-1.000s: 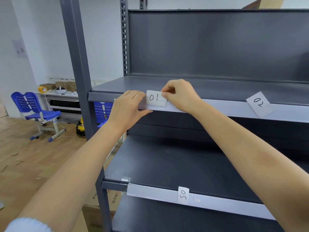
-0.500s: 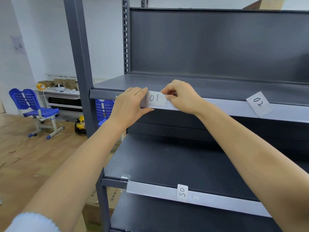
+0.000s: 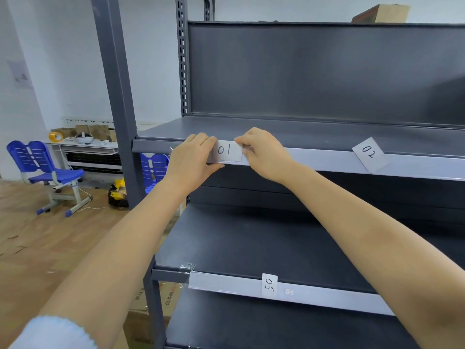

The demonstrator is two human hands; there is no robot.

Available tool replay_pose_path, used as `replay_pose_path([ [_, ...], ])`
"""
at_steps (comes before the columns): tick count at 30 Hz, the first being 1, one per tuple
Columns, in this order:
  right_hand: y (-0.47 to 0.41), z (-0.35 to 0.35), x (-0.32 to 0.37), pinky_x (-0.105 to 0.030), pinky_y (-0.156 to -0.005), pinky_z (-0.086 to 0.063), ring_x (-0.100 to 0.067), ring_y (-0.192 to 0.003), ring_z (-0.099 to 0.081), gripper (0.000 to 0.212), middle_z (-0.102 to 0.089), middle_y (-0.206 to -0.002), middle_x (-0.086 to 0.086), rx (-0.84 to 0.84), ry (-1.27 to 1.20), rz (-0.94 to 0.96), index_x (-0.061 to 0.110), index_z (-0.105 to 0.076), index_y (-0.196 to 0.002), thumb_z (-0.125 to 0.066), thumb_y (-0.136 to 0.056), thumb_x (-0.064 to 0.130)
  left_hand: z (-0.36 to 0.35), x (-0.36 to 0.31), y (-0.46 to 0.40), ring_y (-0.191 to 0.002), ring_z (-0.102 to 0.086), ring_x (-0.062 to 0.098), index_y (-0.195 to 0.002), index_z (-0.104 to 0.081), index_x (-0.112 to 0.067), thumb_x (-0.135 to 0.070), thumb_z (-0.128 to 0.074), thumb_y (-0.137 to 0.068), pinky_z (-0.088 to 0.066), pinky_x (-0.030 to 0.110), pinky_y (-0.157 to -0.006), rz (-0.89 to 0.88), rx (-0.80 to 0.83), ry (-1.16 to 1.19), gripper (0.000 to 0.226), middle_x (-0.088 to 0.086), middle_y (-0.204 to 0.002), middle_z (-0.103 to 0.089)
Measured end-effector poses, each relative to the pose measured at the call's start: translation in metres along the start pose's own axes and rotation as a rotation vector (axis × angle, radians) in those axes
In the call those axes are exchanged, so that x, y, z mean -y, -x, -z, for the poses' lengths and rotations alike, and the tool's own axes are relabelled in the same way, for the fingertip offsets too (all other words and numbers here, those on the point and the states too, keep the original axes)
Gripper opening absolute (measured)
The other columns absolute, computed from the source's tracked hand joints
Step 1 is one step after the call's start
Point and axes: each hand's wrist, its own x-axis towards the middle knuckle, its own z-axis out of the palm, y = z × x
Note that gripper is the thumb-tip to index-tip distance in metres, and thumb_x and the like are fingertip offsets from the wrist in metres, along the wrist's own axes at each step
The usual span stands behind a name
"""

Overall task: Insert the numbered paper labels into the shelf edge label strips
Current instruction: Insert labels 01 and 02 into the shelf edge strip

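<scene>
A white paper label marked 01 (image 3: 228,151) sits upright against the pale label strip (image 3: 327,163) on the upper shelf's front edge. My left hand (image 3: 193,159) grips the strip and the label's left edge, thumb underneath. My right hand (image 3: 261,153) pinches the label's right edge. A label marked 02 (image 3: 370,154) leans tilted on the same strip farther right. A label marked 05 (image 3: 269,285) stands turned on its side in the lower shelf's strip (image 3: 226,283).
The dark grey shelf unit (image 3: 302,71) has a thick upright post (image 3: 118,96) at its left. Blue chairs (image 3: 42,170), a low white table with boxes and tape (image 3: 83,139), and a wooden floor lie to the left. A cardboard box (image 3: 382,13) sits on top.
The 01 label has dropped a little lower against the strip between my hands. Both hands keep their places at its edges; the view shifted slightly.
</scene>
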Motion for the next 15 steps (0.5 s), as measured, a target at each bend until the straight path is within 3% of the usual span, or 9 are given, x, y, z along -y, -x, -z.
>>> replay_pose_path([
  [4, 0.021, 0.01, -0.001, -0.039, -0.096, -0.038, -0.028, -0.115, -0.045, 0.04, -0.048, -0.131, -0.007, -0.008, 0.149, 0.032, 0.015, -0.045, -0.134, -0.042, -0.095, 0.013, 0.004, -0.007, 0.004, -0.107, -0.051, 0.027, -0.112, -0.056, -0.003, -0.033, -0.071, -0.079, -0.045, 0.038, -0.079, -0.003, 0.046, 0.028, 0.047, 0.01, -0.117, -0.058],
  [9, 0.054, 0.028, -0.019, -0.036, -0.094, -0.037, -0.027, -0.111, -0.047, 0.038, -0.048, -0.129, -0.007, -0.03, 0.345, -0.003, 0.012, -0.046, -0.132, -0.041, -0.095, 0.016, 0.007, -0.026, 0.009, -0.124, -0.045, 0.034, -0.121, -0.056, 0.002, -0.032, -0.075, -0.077, -0.034, 0.041, -0.105, -0.065, 0.031, 0.026, 0.059, 0.016, -0.132, -0.052],
  [15, 0.119, 0.053, -0.048, -0.035, -0.093, -0.037, -0.027, -0.111, -0.047, 0.036, -0.05, -0.127, -0.007, -0.075, 0.281, -0.253, 0.009, -0.049, -0.129, -0.044, -0.094, 0.017, -0.006, -0.087, 0.014, -0.111, -0.059, 0.039, -0.105, -0.064, 0.008, -0.024, -0.086, -0.062, -0.046, 0.049, -0.092, -0.205, -0.027, 0.078, 0.058, 0.022, -0.112, -0.064],
])
